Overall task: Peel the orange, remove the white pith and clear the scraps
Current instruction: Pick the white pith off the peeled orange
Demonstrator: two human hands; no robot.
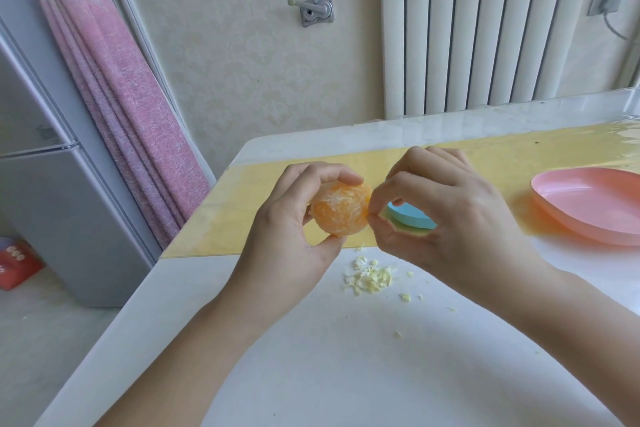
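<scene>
The peeling is judged to be done: the small round peeled orange [341, 210] is seen bare of rind, and no rind is seen anywhere in view. The pith removal is judged to be well advanced but unfinished, since pale threads and patches are seen on the flesh facing the camera. A loose pile of pale yellow-white pith scraps [370, 276] lies on the white surface [346, 364], nearer than the fruit and slightly to its right, with a few stray flecks scattered nearer and further right. The clearing of the scraps is not yet begun. A shallow pink plastic plate [588, 204] lies at the right.

The orange is held above the surface, over the near edge of the yellow mat [239, 215], by the left hand [294, 229]; its grip is curled round the fruit, fingertips on top and thumb beneath. The grip of the right hand [450, 218] is narrow: thumb and forefinger are pinched together at the fruit's right side, seemingly on a shred of pith, though the shred itself is too small to be made out.
</scene>
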